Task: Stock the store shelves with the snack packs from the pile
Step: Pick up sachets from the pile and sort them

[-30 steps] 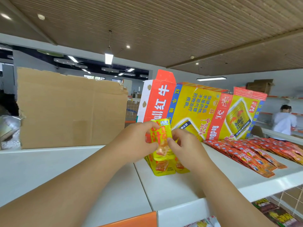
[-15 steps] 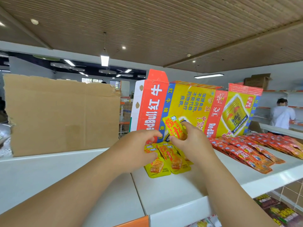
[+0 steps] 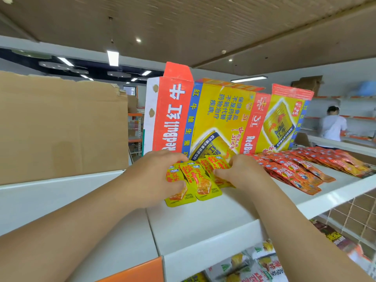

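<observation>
Several yellow snack packs (image 3: 200, 183) lie fanned out and overlapping on the white top shelf (image 3: 203, 220), just in front of a flattened Red Bull carton (image 3: 219, 117). My left hand (image 3: 154, 180) rests on the left side of the packs, thumb under the nearest pack and fingers curled over the back ones. My right hand (image 3: 242, 174) holds the right side of the fan, fingertips pinching the topmost yellow pack (image 3: 218, 162) near its upper edge.
Rows of red snack packs (image 3: 301, 169) cover the shelf to the right. A brown cardboard sheet (image 3: 61, 127) stands at the left rear. More packets (image 3: 262, 263) lie on the lower shelf. A person in white (image 3: 333, 127) stands at far right.
The yellow pack that my right hand held up has come down onto the fanned pile. Both hands have lowered and now press on the packs lying on the shelf.
</observation>
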Demonstrator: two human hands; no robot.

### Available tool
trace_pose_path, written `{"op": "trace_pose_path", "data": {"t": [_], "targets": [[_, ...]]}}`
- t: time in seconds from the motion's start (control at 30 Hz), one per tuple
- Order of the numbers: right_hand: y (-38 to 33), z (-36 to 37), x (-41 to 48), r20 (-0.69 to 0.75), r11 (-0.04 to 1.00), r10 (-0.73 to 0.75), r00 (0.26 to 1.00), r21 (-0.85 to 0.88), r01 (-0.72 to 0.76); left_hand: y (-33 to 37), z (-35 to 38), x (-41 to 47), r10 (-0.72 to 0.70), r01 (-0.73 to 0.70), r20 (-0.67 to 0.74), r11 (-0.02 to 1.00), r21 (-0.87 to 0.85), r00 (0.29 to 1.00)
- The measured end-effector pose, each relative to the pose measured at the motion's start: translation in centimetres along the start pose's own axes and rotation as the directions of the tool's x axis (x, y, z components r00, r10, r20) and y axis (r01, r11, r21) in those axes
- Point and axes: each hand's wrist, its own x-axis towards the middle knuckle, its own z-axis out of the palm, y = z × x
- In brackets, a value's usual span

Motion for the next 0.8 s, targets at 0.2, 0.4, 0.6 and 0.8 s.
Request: {"op": "trace_pose_path", "data": {"t": [0.2,0.4,0.6,0.8], "targets": [[-0.29,0.11,-0.30,0.028,0.998,-0.002,1.000,-0.055,0.004,0.01,-0.14,-0.22,-0.019,0.020,0.031,1.000,-0.023,0.999],[-0.90,0.31,-0.28,0.084,0.993,0.007,0.996,-0.117,0.002,0.06,-0.47,-0.31,-0.045,0.046,0.049,0.999,-0.017,0.998],[-0.60,0.39,-0.35,0.123,0.997,0.015,0.992,-0.083,-0.005,0.04,-0.60,-0.34,-0.052,0.052,0.039,0.999,-0.008,0.998],[-0.31,-0.18,-0.69,0.098,1.000,0.020,0.995,-0.023,-0.018,0.39,-0.86,-0.43,-0.057,0.057,0.032,0.998,0.003,0.998]]}}
